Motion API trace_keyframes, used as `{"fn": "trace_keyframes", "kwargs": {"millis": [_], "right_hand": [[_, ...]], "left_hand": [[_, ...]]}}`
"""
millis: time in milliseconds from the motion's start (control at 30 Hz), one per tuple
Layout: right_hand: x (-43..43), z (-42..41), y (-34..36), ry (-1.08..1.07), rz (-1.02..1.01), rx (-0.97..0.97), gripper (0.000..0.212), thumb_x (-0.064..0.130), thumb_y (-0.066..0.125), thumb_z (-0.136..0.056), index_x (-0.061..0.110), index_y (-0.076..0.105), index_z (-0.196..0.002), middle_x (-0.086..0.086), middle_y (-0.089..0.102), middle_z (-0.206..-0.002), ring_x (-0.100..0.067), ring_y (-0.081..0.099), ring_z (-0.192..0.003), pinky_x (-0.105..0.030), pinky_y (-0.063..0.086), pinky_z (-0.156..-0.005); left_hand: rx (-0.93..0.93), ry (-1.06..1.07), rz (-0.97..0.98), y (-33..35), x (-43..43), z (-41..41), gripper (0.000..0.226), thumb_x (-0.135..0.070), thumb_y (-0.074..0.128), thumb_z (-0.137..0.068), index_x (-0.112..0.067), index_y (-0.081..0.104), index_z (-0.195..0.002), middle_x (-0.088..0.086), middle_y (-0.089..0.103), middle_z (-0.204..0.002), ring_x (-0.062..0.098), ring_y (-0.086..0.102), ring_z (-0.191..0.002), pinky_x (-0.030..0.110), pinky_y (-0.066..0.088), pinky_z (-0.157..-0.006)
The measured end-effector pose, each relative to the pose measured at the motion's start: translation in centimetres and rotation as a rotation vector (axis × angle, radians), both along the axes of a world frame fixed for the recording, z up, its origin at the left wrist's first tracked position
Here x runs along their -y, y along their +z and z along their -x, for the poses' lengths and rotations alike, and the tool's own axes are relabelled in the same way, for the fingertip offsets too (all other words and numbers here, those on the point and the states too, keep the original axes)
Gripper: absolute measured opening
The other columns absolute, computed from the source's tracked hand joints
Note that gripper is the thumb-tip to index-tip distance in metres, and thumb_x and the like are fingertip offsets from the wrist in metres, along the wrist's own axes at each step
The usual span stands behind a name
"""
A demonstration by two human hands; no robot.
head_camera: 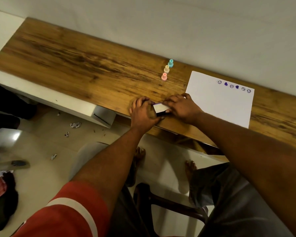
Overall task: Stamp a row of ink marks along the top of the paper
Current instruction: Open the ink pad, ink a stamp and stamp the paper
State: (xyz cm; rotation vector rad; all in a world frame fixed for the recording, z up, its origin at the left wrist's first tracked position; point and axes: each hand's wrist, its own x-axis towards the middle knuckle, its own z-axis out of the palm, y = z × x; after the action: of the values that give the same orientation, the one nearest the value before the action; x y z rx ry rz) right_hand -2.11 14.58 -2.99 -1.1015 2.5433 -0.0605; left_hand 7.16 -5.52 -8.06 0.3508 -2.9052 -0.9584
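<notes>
Wooden desk runs along a pale wall, and a white sheet of paper lies flat on its right part, one corner close to the near edge. Along the top of the paper, on its right half, sits a row of purple ink marks: six of them, some round outlines and two solid hearts. The left part of that top edge is bare.

Left of the paper and apart from it, three small stamps stand upright in a short line: a teal stamp farthest back, a beige stamp in the middle and a pink stamp nearest. No hand touches them.

Both hands meet at the near edge of the desk, just left of the paper's near corner, around a small flat white case with a dark underside and a thin purple line along its far edge. The left hand has its fingers curled over the left end of the case. The right hand pinches the right end, thumb on the near side and fingers on the far side, its knuckles just overlapping the paper's corner. Whether the case is closed or parted I cannot tell.

A red sleeve with a white band covers the left upper arm. Below the desk, two bare feet rest on a pale tiled floor near a dark chair, with crumpled scraps and a sandal off to the left.
</notes>
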Motion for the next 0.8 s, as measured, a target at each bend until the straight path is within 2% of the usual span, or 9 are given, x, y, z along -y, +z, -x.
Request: {"fn": "trace_keyframes", "kwargs": {"millis": [100, 200, 333, 567, 800], "right_hand": [[0.3, 1.2, 0.6, 0.043, -0.003, 0.035, 0.048, 0.045, 0.036, -0.107, 0.03, 0.044, -0.152, 0.002, 0.044, -0.155, -0.025, 0.038, -0.141, -0.048, 0.027, -0.113], [0.7, 2.7, 0.8, 0.038, 0.035, 0.11, 0.043, 0.044, 0.036, -0.108, 0.028, 0.054, -0.143, 0.002, 0.054, -0.142, -0.023, 0.048, -0.13, -0.046, 0.037, -0.105], [1.7, 4.4, 1.4, 0.0, 0.07, 0.197, 0.04, 0.043, 0.038, -0.108, 0.022, 0.06, -0.134, -0.004, 0.059, -0.13, -0.023, 0.055, -0.118, -0.047, 0.048, -0.098], [3.2, 6.6, 1.3, -0.038, 0.076, 0.226, 0.043, 0.046, 0.04, -0.107, 0.019, 0.056, -0.137, -0.006, 0.062, -0.134, -0.027, 0.057, -0.12, -0.04, 0.05, -0.092], [3.7, 7.1, 0.1, -0.059, 0.122, 0.181, 0.041, 0.046, 0.044, -0.105, 0.024, 0.057, -0.137, -0.002, 0.058, -0.136, -0.025, 0.054, -0.123, -0.046, 0.05, -0.096]], "left_hand": [[0.0, 0.015, -0.018, 0.0, 0.0, 0.0, 0.071, -0.067, 0.086, -0.062, -0.029, 0.067, -0.119, -0.002, 0.052, -0.141, 0.025, 0.035, -0.14, 0.052, 0.032, -0.112], [-0.01, 0.024, -0.014, -0.2, 0.0, 0.1, 0.073, -0.067, 0.087, -0.06, -0.028, 0.068, -0.119, -0.003, 0.052, -0.14, 0.025, 0.036, -0.14, 0.055, 0.033, -0.113], [0.016, 0.017, 0.009, -0.1, 0.0, 0.2, 0.082, -0.069, 0.086, -0.061, -0.024, 0.064, -0.125, 0.0, 0.05, -0.145, 0.027, 0.034, -0.142, 0.053, 0.033, -0.113], [0.014, 0.038, -0.01, -0.1, 0.0, 0.1, 0.09, -0.07, 0.087, -0.061, -0.021, 0.061, -0.132, 0.002, 0.049, -0.149, 0.028, 0.033, -0.146, 0.052, 0.032, -0.114], [-0.002, 0.04, -0.022, -0.2, 0.1, -0.1, 0.089, -0.071, 0.085, -0.062, -0.023, 0.06, -0.133, 0.001, 0.049, -0.148, 0.027, 0.032, -0.146, 0.051, 0.032, -0.113]]}}
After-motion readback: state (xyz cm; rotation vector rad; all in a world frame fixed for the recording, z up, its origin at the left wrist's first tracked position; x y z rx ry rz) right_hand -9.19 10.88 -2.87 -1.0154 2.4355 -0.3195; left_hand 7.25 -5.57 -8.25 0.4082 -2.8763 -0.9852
